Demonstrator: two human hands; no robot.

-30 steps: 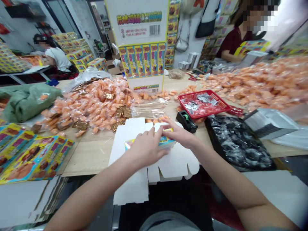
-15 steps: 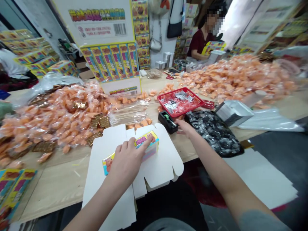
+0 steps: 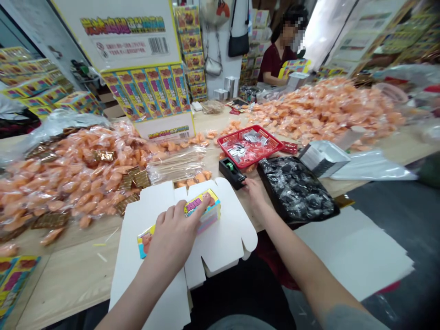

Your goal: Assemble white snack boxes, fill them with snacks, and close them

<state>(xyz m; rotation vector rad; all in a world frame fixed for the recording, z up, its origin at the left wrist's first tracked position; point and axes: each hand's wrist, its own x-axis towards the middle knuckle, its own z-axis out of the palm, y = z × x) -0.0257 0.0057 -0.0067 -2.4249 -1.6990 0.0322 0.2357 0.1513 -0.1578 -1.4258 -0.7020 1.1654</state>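
Note:
My left hand point(image 3: 174, 231) lies over a small printed box point(image 3: 210, 214), yellow and blue with pictures, gripping it with the index finger stretched along its top. The box rests on a stack of flat white die-cut cardboard point(image 3: 231, 229). At the front end of a black tape dispenser point(image 3: 229, 172), which holds a green-cored roll, my right hand point(image 3: 255, 195) has its fingertips pinched together at the cutting edge. The strip of tape itself is too small to see clearly.
Behind the dispenser stands a red basket point(image 3: 279, 149) of small packets. A black plastic-wrapped bundle point(image 3: 297, 190) lies to the right. Wrapped orange pieces point(image 3: 89, 174) are heaped at left and far right. A display carton point(image 3: 137, 50) stands behind; a co-worker point(image 3: 273, 64) sits beyond.
My right fingers have closed at the dispenser's front end, where they were reaching with fingers apart. The left hand stays on the box. The view has shifted slightly right.

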